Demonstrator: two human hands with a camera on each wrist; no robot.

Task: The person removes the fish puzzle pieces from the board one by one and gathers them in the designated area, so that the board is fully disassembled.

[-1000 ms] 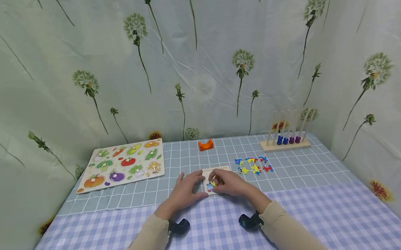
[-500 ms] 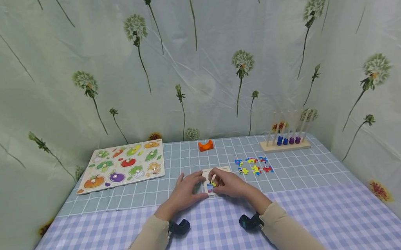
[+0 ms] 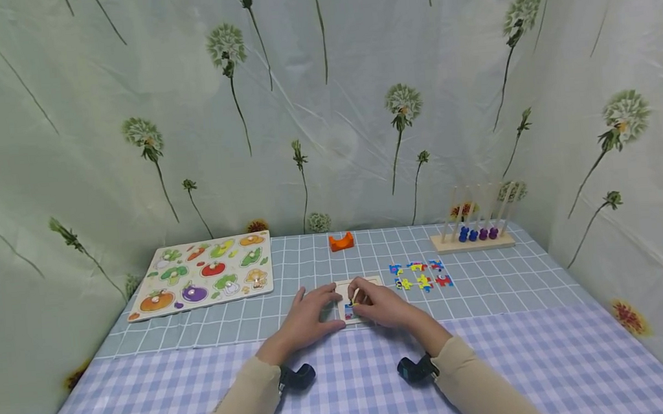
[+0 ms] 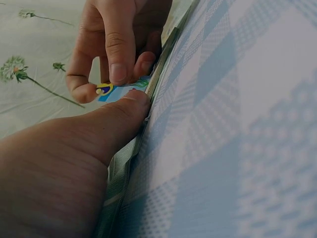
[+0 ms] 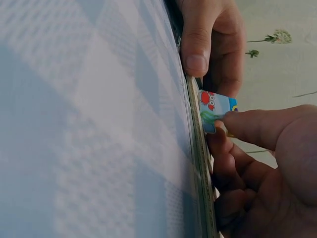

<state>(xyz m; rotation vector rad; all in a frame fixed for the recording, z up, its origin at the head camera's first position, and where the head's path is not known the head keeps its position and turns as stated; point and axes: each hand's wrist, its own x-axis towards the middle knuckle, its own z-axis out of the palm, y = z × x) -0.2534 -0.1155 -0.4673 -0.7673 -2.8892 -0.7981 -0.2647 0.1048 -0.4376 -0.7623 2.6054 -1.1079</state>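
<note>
A small pale wooden puzzle board [image 3: 340, 285] lies in front of me, partly hidden by both hands. My left hand [image 3: 307, 318] rests at its left side, fingertips at the left edge and thumb at the near corner. Over the board, my right hand [image 3: 381, 304] pinches a small jigsaw piece [image 4: 105, 89], yellow and purple where it shows, between thumb and fingers. Below those fingertips, a blue jigsaw piece with a red crab [image 5: 208, 100] sits at the board's near left corner. How far the pinched piece touches the board is hidden.
Several loose jigsaw pieces [image 3: 424, 282] lie to the right of the board. Behind stands an orange block [image 3: 341, 241]. A vegetable peg puzzle [image 3: 202, 275] lies at the left; a wooden peg stand with blue and purple bears [image 3: 472, 243] is at the back right.
The right fingertips have shifted slightly to the right over the board, and less of the yellow piece shows beneath them. The left hand stays in place at the board's edge.
</note>
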